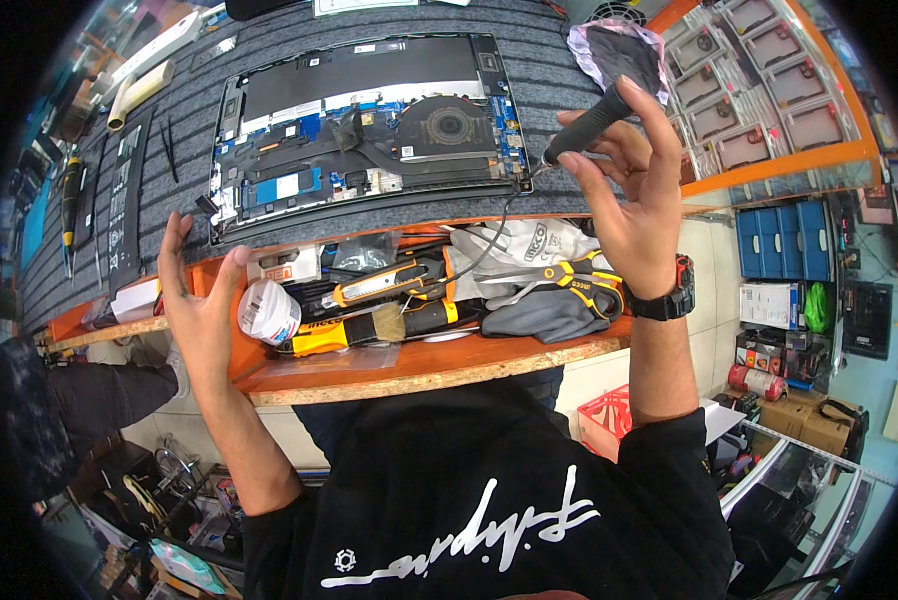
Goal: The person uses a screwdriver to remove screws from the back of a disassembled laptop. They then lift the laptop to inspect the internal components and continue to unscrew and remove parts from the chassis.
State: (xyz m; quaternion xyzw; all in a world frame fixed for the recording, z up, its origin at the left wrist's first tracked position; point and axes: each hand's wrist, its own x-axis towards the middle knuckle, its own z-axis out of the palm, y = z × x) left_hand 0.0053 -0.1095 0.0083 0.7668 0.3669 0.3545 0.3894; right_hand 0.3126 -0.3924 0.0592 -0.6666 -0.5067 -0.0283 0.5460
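An opened laptop (369,165) lies on the grey ribbed mat with its circuit board, round fan (447,125) and dark battery exposed. My right hand (634,205) pinches a dark-handled screwdriver (591,125) between thumb and fingers. It is tilted, its tip pointing down at the laptop's near right corner; whether it touches cannot be made out. A thin black cable (496,235) runs from that corner into the drawer. My left hand (204,315) is open, thumb and fingers apart, beside the laptop's near left corner and holding nothing.
The open drawer (469,372) below holds a white jar (269,312), a utility knife (379,284), a brush (389,323) and grey work gloves (549,325). On the mat's left lie a yellow-black screwdriver (71,200), tweezers (169,150) and a battery (126,205). An orange-framed display case (769,170) stands right.
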